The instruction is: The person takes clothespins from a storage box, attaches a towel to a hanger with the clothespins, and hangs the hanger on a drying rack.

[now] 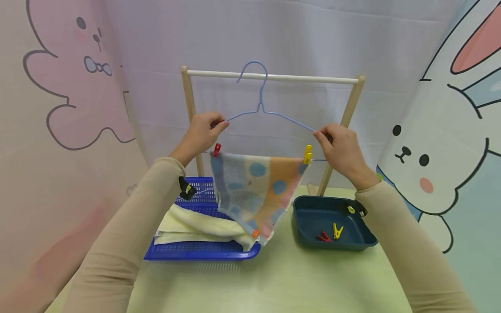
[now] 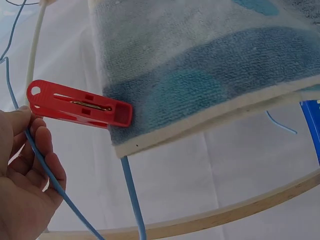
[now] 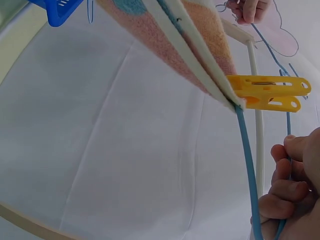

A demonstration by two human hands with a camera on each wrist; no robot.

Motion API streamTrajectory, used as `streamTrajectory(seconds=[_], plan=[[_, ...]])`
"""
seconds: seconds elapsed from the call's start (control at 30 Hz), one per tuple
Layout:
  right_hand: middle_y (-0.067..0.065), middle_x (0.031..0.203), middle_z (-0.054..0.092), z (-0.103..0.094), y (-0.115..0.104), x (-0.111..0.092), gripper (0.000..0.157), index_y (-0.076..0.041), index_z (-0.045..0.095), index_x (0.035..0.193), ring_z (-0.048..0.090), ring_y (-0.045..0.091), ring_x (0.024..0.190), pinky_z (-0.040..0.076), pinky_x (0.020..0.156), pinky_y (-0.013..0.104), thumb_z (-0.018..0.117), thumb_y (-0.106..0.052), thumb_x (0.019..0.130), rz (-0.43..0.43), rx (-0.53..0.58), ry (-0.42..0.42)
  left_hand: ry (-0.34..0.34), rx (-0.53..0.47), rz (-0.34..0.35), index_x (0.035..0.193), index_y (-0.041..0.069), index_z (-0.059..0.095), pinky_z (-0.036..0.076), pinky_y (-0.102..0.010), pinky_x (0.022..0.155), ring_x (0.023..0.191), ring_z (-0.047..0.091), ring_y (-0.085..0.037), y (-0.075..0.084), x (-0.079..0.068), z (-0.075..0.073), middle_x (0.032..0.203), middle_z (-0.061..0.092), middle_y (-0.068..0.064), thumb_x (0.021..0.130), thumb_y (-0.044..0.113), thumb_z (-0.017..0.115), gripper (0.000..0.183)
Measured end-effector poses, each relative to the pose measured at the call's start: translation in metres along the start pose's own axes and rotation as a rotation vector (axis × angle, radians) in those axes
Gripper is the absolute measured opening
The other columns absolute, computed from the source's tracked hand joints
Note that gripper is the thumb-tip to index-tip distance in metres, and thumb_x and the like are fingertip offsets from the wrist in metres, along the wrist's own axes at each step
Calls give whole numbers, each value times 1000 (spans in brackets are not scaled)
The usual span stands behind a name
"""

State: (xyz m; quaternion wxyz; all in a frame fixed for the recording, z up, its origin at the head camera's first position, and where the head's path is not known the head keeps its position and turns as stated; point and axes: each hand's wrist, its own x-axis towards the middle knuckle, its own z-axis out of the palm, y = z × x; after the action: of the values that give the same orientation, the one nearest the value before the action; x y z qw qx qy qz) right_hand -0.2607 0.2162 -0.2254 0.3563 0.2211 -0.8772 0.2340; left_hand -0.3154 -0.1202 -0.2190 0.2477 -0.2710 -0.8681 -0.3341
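A blue wire hanger [image 1: 261,93] is held up between both hands, its hook level with the rack's white rail. My left hand [image 1: 204,132] pinches its left shoulder; my right hand [image 1: 339,145] pinches the right shoulder. Over the hanger's bottom bar hangs a small multicoloured towel [image 1: 258,187] with blue dots. A red clothespin [image 2: 80,102] clips one top corner of the towel, close to the left hand. At the other corner, near the right hand, sits a yellow clothespin [image 3: 270,92]. Whether the hook touches the rail I cannot tell.
A wooden-legged rack with a white rail [image 1: 313,79] stands behind. At left, a blue basket [image 1: 199,252] holds a pale yellow cloth [image 1: 199,226]. A dark blue tub [image 1: 332,245] at right contains red clothespins [image 1: 324,237] and yellow clothespins [image 1: 337,231].
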Motion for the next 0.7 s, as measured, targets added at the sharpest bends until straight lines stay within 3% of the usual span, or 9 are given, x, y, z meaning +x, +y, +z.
streamTrajectory(seconds=[0.4,0.7], plan=[[14,71,55,-3,5,7,24,5,65,89,47,27,62,36,59,37,55,-15,97,18,-43,11,-28,101,-38,104,1,65,39,-33,64,70,49,-23,-5,17,8,88,64,-12,99,12,50,19],[21,79,63,-5,4,12,22,7,66,92,55,31,65,41,60,41,55,-12,96,-20,-59,76,-37,179,-57,111,0,64,46,-38,83,94,61,-26,3,30,11,105,67,-14,100,8,45,23]])
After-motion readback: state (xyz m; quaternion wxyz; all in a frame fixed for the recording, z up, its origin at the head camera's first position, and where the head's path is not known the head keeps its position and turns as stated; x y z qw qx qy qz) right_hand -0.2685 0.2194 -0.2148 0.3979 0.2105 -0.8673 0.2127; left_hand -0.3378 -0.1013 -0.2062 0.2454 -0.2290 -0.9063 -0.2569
